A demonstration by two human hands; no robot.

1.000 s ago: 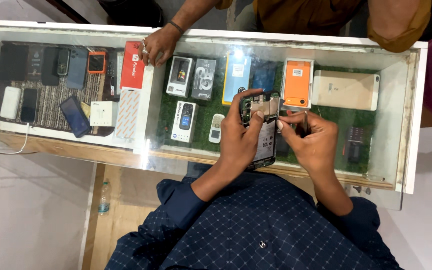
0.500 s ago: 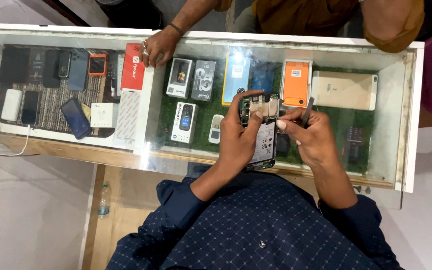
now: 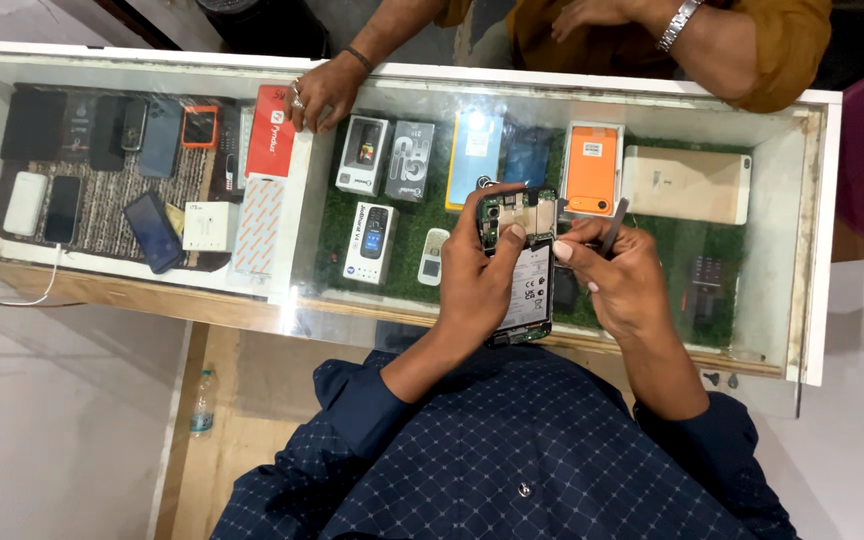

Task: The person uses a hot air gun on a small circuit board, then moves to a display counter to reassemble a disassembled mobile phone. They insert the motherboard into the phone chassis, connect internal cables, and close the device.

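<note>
Glass counter [image 3: 802,250] under left hand [image 3: 472,280] gripping an opened phone [image 3: 524,270], right hand [image 3: 622,285] pinching tweezers [image 3: 614,226]; orange box [image 3: 592,168], red box [image 3: 270,146] and white boxes [image 3: 368,243] inside.

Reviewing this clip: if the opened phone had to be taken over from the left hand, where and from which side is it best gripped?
Probably by the long side edges of the opened phone, coming from its right side, where the edge is bare. The left hand wraps the other edge, thumb on the exposed circuit board at the top, so the open face is best left untouched. The right hand holds a thin metal tool beside it.
</note>
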